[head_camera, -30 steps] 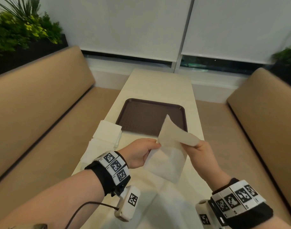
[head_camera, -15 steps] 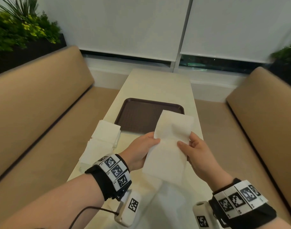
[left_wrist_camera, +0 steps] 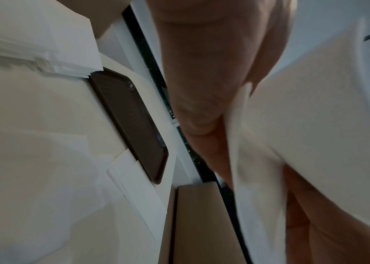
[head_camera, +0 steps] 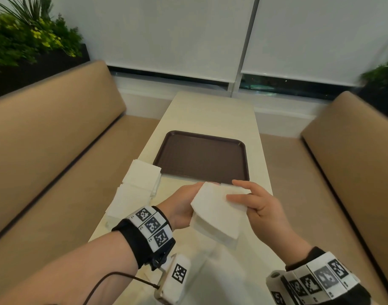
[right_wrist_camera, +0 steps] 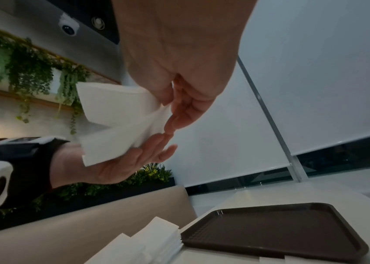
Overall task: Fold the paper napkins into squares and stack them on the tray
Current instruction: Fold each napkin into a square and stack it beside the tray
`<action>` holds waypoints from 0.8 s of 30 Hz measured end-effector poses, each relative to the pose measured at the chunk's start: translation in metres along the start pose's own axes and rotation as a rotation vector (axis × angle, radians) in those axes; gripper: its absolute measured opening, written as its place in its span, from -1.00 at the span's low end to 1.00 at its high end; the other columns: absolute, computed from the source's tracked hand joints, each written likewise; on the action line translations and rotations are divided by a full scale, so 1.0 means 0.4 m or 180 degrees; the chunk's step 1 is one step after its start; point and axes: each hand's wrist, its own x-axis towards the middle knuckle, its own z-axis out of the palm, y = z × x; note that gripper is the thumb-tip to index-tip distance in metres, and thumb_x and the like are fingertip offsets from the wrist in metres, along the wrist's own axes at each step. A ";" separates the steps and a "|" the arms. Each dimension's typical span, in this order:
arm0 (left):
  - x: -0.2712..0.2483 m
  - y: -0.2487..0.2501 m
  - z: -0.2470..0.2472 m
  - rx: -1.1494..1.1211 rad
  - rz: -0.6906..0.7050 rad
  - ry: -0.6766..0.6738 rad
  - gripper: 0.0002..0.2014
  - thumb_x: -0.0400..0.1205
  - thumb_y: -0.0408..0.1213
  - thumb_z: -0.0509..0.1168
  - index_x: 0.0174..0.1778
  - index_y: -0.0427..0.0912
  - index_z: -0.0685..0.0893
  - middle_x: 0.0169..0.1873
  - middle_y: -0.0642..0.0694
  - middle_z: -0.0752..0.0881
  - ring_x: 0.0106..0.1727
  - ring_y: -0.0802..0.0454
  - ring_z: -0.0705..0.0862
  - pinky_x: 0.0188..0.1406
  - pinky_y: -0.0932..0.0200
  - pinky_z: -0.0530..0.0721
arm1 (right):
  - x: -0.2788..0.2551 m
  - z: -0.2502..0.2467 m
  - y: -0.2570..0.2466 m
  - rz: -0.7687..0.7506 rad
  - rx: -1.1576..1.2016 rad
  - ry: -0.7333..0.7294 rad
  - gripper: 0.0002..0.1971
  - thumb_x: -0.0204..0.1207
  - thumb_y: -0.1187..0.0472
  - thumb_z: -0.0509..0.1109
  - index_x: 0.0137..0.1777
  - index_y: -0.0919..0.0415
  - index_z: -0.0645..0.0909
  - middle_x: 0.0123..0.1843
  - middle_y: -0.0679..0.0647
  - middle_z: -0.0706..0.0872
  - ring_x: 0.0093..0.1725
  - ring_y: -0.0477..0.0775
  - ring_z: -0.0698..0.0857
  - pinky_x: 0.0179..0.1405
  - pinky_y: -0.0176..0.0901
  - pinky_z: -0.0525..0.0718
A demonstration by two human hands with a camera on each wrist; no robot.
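Presently a folded napkin point(head_camera: 218, 211) was held in the air above the table point(head_camera: 213, 111), just short of the brown tray point(head_camera: 202, 157). Left hand point(head_camera: 181, 209) lay flat under it, fingers straight. Right hand point(head_camera: 258, 205) pinched its right edge between thumb and fingers. Loose napkin stacks point(head_camera: 137, 187) sat left of the tray, touching its near-left corner.

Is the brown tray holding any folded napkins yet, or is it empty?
Empty. The tray shows only its bare brown surface; the napkin is held above the table between the left hand and right hand.
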 end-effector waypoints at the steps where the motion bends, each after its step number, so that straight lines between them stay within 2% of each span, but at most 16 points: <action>1: -0.003 0.000 0.002 -0.0031 -0.0101 -0.0114 -0.81 0.61 -0.22 0.29 -0.06 -0.21 0.77 -0.17 -0.17 0.75 -0.15 -0.10 0.71 -0.15 0.08 0.63 | -0.003 0.003 0.005 -0.0058 -0.0098 -0.0009 -0.40 0.48 0.55 0.33 0.13 -0.29 0.64 0.31 -0.17 0.61 0.18 -0.28 0.60 0.16 -0.66 0.45; 3: -0.004 0.002 0.001 -0.0076 -0.0273 -0.0251 -0.76 0.62 -0.15 0.22 -0.08 -0.20 0.73 -0.21 -0.14 0.72 -0.15 -0.08 0.68 -0.12 0.06 0.58 | -0.010 0.008 0.012 -0.0203 -0.0293 -0.0017 -0.47 0.48 0.53 0.31 0.16 -0.18 0.64 0.31 -0.11 0.60 0.11 -0.21 0.61 0.14 -0.67 0.45; 5: -0.002 0.007 0.000 -0.0058 -0.0332 -0.0202 -0.63 0.67 0.01 0.12 -0.01 -0.20 0.68 -0.20 -0.15 0.67 -0.17 -0.09 0.63 -0.15 0.06 0.54 | -0.014 0.008 0.008 -0.0302 -0.0375 -0.0005 -0.62 0.50 0.36 0.21 0.12 -0.10 0.68 0.28 -0.08 0.60 0.07 -0.23 0.57 0.17 -0.69 0.41; 7: 0.000 0.010 -0.002 0.0090 -0.0401 -0.0244 -0.45 0.70 0.17 0.02 0.06 -0.23 0.69 -0.13 -0.19 0.70 -0.12 -0.12 0.65 -0.10 0.04 0.58 | -0.017 0.007 0.004 -0.0354 -0.0402 0.0011 -0.65 0.49 0.21 0.11 0.09 -0.07 0.69 0.26 -0.07 0.60 0.05 -0.25 0.54 0.22 -0.70 0.37; 8: -0.005 0.012 0.002 0.0167 -0.0423 -0.0325 -0.43 0.69 0.21 0.04 0.10 -0.24 0.68 -0.08 -0.20 0.70 -0.08 -0.13 0.66 -0.06 0.03 0.60 | -0.018 0.008 0.001 -0.0386 -0.0432 0.0002 -0.64 0.49 0.19 0.09 0.09 -0.07 0.68 0.25 -0.07 0.60 0.05 -0.24 0.55 0.23 -0.69 0.36; 10: -0.011 0.011 0.009 0.0323 -0.0317 -0.0228 -0.57 0.68 0.07 0.21 0.16 -0.25 0.63 -0.04 -0.21 0.72 -0.05 -0.12 0.70 -0.03 0.03 0.67 | -0.022 0.011 0.007 -0.0431 -0.0487 -0.0035 -0.61 0.49 0.18 0.08 0.04 -0.05 0.74 0.24 -0.06 0.60 0.06 -0.24 0.56 0.23 -0.70 0.36; 12: -0.010 0.004 0.010 0.0449 0.0015 0.0170 -0.81 0.67 -0.21 0.30 0.10 -0.25 0.60 -0.12 -0.18 0.77 -0.14 -0.09 0.74 -0.17 0.06 0.73 | -0.026 0.015 0.009 -0.0383 -0.0447 -0.0148 -0.59 0.47 0.21 0.09 0.00 -0.01 0.80 0.28 -0.10 0.60 0.14 -0.31 0.54 0.23 -0.72 0.35; 14: -0.008 0.000 0.007 0.0839 0.0336 0.0355 -0.91 0.69 -0.31 0.27 0.05 -0.23 0.61 -0.16 -0.16 0.76 -0.19 -0.03 0.74 -0.29 0.13 0.71 | -0.030 0.009 0.004 -0.0001 -0.0061 -0.0286 -0.51 0.36 0.34 0.11 0.00 -0.17 0.77 0.31 -0.26 0.62 0.24 -0.39 0.53 0.26 -0.68 0.36; 16: -0.009 -0.001 0.006 0.1316 0.0543 0.0385 -0.92 0.70 -0.32 0.24 0.01 -0.17 0.64 -0.16 -0.10 0.73 -0.21 0.03 0.71 -0.30 0.19 0.66 | -0.022 -0.007 -0.006 0.0544 0.0585 -0.0130 -0.41 0.24 0.39 0.11 -0.01 -0.25 0.75 0.21 -0.32 0.72 0.24 -0.37 0.60 0.26 -0.55 0.45; 17: -0.010 -0.002 0.006 0.1497 0.0612 0.0379 -0.92 0.70 -0.31 0.24 0.01 -0.15 0.64 -0.18 -0.07 0.71 -0.23 0.06 0.69 -0.33 0.23 0.65 | -0.013 -0.014 -0.015 0.0786 0.0788 -0.0063 -0.47 0.31 0.36 0.15 0.05 -0.24 0.72 0.16 -0.27 0.75 0.22 -0.31 0.63 0.25 -0.45 0.51; 18: -0.013 -0.004 0.008 0.1609 0.0653 0.0338 -0.92 0.70 -0.31 0.23 0.01 -0.13 0.64 -0.20 -0.06 0.70 -0.26 0.08 0.69 -0.37 0.26 0.64 | 0.002 -0.017 -0.025 0.1000 0.0836 -0.0108 -0.61 0.47 0.29 0.21 0.08 -0.20 0.69 0.11 -0.23 0.77 0.18 -0.26 0.66 0.20 -0.37 0.54; 19: -0.012 -0.009 0.009 0.1684 0.0686 0.0292 -0.92 0.70 -0.31 0.23 0.01 -0.13 0.63 -0.20 -0.07 0.70 -0.27 0.08 0.68 -0.39 0.27 0.64 | 0.018 -0.016 -0.036 0.1163 0.0639 -0.0284 -0.76 0.61 0.18 0.25 0.04 -0.18 0.67 0.04 -0.21 0.78 0.12 -0.24 0.68 0.13 -0.33 0.56; 20: -0.014 -0.013 0.012 0.1761 0.0728 0.0251 -0.92 0.70 -0.31 0.24 0.01 -0.12 0.63 -0.18 -0.09 0.70 -0.25 0.06 0.68 -0.38 0.26 0.64 | 0.033 -0.012 -0.046 0.1236 0.0282 -0.0566 -0.82 0.66 0.08 0.24 -0.06 -0.17 0.65 -0.07 -0.21 0.76 0.03 -0.21 0.69 0.05 -0.30 0.57; 22: -0.013 -0.022 0.014 0.2003 0.0834 0.0252 -0.94 0.68 -0.26 0.26 -0.02 -0.08 0.64 -0.14 -0.13 0.70 -0.19 0.00 0.69 -0.31 0.17 0.66 | 0.046 0.012 -0.053 0.1107 -0.0566 -0.1077 -0.70 0.68 -0.03 0.18 -0.29 -0.10 0.56 -0.28 -0.15 0.68 -0.15 -0.04 0.65 -0.12 -0.16 0.56; 24: -0.010 -0.027 0.009 0.2217 0.0962 0.0363 -0.95 0.66 -0.23 0.30 -0.07 -0.05 0.66 -0.12 -0.13 0.71 -0.15 -0.04 0.69 -0.24 0.08 0.66 | 0.052 0.034 -0.062 0.0978 -0.0971 -0.1210 -0.64 0.68 -0.08 0.14 -0.34 -0.04 0.50 -0.37 -0.08 0.60 -0.22 0.05 0.61 -0.21 -0.08 0.53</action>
